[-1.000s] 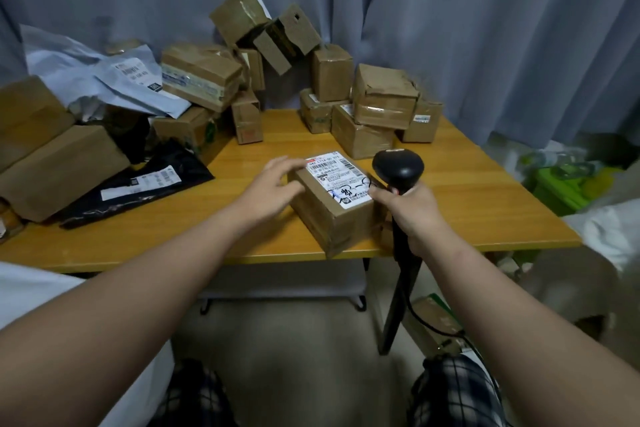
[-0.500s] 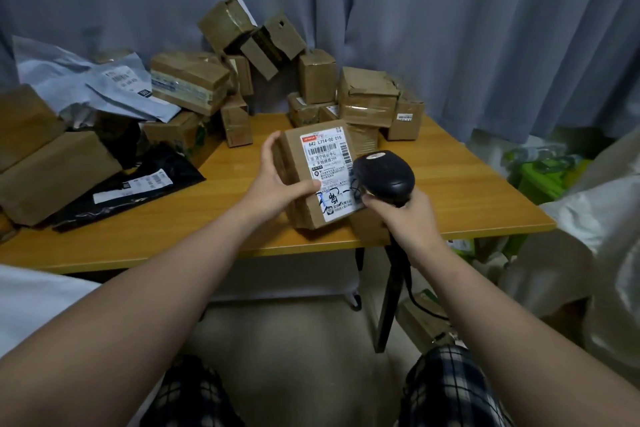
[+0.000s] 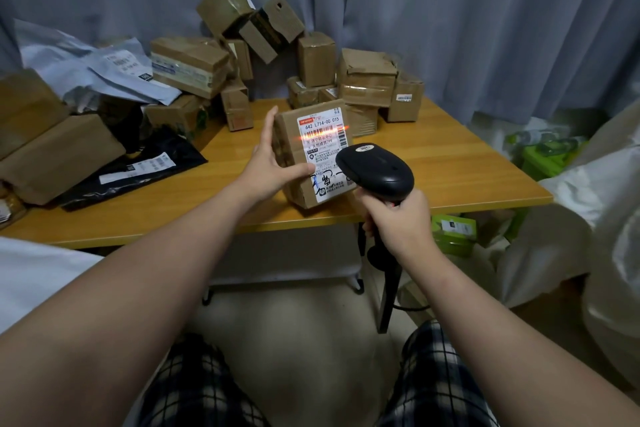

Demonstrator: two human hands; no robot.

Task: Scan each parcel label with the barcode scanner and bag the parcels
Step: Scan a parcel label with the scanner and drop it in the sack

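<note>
My left hand (image 3: 268,161) holds a small brown cardboard parcel (image 3: 294,146) tilted upright above the wooden table's (image 3: 450,163) front edge, thumb on the front, fingers behind. Its white shipping label (image 3: 323,135) faces me, and a red scan line glows across the barcode. My right hand (image 3: 398,222) grips the handle of a black barcode scanner (image 3: 375,172), whose head points at the label from just below right. The scanner covers the label's lower right corner.
A heap of brown boxes (image 3: 367,80) stands at the table's back. Grey mailers (image 3: 104,69), large boxes (image 3: 52,152) and a black mailer (image 3: 138,166) lie at the left. A big white bag (image 3: 606,218) and green items (image 3: 543,156) sit on the right, off the table.
The parcel went from lying on the table to being lifted and tilted upright in my left hand. The scanner drew back slightly, and a red scan line now lights the barcode.
</note>
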